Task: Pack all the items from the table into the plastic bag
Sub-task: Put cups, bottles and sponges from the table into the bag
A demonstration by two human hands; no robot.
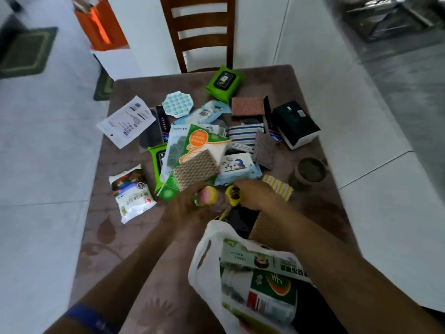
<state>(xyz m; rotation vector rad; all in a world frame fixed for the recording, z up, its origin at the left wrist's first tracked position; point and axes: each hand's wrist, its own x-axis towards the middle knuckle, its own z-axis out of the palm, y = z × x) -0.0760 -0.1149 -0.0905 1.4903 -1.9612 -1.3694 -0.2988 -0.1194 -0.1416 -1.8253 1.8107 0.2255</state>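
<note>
A white plastic bag (204, 273) lies open at the table's near edge between my forearms, with green and white packages (272, 285) inside it. Just beyond the bag's mouth, my left hand (185, 208) is closed around a small pink, yellow and green item (209, 194). Beside it, my right hand (257, 194) grips a yellow and black object (233, 193). A heap of packs fills the table's middle: a green and orange sponge pack (199, 150), penguin wipes (237, 167), a striped cloth (243, 136).
Around the heap on the brown table (115, 237) lie a white food pack (131, 191), a paper pouch (126, 121), a teal bubble pad (177, 104), green wipes (222, 84), a dark green box (296, 122) and a round brown cup (310, 171). A wooden chair (199, 32) stands behind.
</note>
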